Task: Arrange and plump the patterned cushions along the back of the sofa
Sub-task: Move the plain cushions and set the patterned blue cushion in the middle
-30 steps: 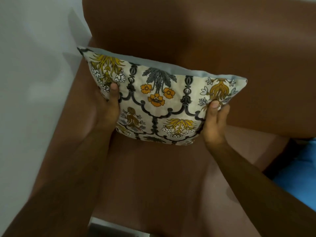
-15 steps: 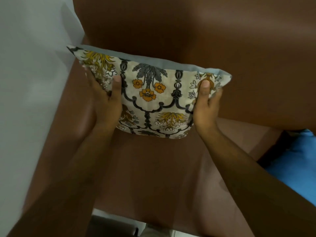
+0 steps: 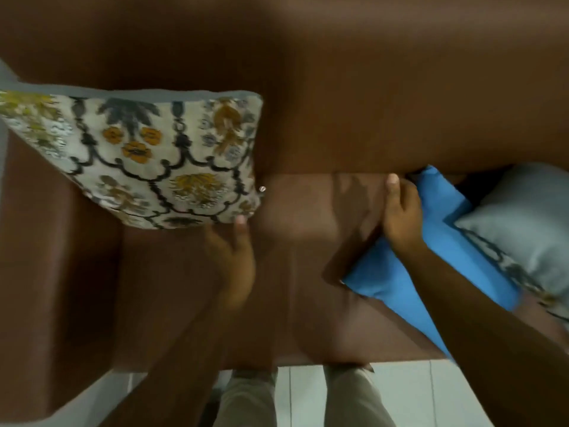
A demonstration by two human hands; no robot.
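A patterned cushion [image 3: 147, 155] with yellow flowers and dark scrollwork leans against the brown sofa back [image 3: 369, 103] in the left corner. My left hand [image 3: 235, 254] is just below its lower right corner, fingers apart, a fingertip touching the edge. My right hand [image 3: 400, 211] rests on the top corner of a blue cushion [image 3: 409, 272] lying flat on the seat, fingers spread over it. A second patterned cushion [image 3: 523, 229] lies grey side up on the blue one at the far right.
The brown sofa armrest [image 3: 46, 272] rises on the left. The bare seat [image 3: 292, 272] lies between the two hands. White floor tiles [image 3: 415, 392] and my trouser legs show below the seat's front edge.
Both hands have let go of the flowered cushion, which now stands in the left corner. The view has swung right; my right hand has moved onto the blue cushion.
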